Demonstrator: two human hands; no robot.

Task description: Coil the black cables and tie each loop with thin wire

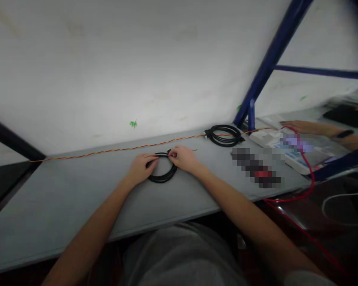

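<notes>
A coiled black cable [162,178] lies on the grey tabletop [86,186] between my two hands. My left hand [142,167] holds the upper left side of the coil, its thumb and fingers closed round it. At the coil's upper right, my right hand [183,157] pinches the cable near a small dark end piece that is partly covered by the fingers. A second coiled black cable [225,136] rests on the table farther back to the right, apart from my hands.
A twisted red and yellow wire [116,149] runs along the table's back. Blue frame posts [264,71] stand at right. Beyond them are a white device [286,153], a red cable [312,174] and another person's arm [316,128]. A blurred-out dark item [253,167] lies right.
</notes>
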